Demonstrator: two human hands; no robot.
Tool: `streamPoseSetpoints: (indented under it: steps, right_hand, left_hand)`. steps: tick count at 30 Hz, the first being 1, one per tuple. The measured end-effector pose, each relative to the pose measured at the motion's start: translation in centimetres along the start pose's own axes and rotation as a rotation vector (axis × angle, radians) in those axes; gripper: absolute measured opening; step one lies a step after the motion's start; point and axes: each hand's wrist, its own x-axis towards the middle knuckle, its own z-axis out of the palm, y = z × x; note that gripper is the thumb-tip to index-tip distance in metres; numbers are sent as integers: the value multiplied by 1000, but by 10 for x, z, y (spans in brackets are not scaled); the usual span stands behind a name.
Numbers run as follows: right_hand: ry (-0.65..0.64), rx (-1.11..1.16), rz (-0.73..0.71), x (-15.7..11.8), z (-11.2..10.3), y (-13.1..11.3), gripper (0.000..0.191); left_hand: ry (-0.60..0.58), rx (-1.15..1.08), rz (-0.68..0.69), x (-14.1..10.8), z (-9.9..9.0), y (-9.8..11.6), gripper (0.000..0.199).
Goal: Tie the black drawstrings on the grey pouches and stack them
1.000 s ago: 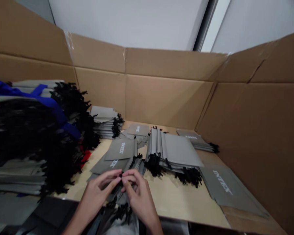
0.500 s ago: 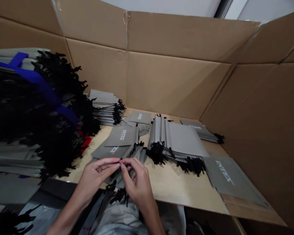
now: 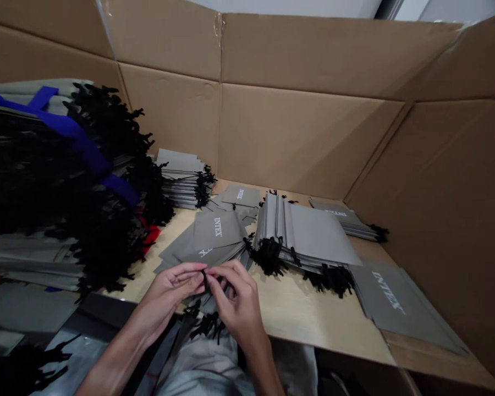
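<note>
My left hand and my right hand meet low in the centre, their fingertips pinching a black drawstring cord together. The cord belongs to a grey drawstring pouch, but the hands hide where it joins. Just beyond my fingers lie loose grey pouches printed INTEX. More black cords hang below my hands. To the right stands a stack of grey pouches with black cord ends.
A large heap of grey pouches with black cords and blue straps rises at the left. Smaller stacks stand behind, and a flat INTEX pouch lies on the right. Cardboard walls surround the pale wooden board.
The whole view has tilted downward and shifted. Both hands have stayed together on the cord, and the nearby INTEX pouches now sit slightly differently behind my fingers.
</note>
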Motion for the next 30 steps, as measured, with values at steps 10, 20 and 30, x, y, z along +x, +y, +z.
streamPoseSetpoints:
  steps: [10,20,30]
  right_hand:
    - [-17,-90,-2,4,-11,4,15]
    - [-31,-112,-48,3,-14,3,11]
    - [-113,-176,-65,1,-16,2,14]
  left_hand:
    - [29,121,46,5,-9,-8,53]
    - [1,265,120,7,-11,-12,53]
    - [8,353,178,7,-10,-5,49]
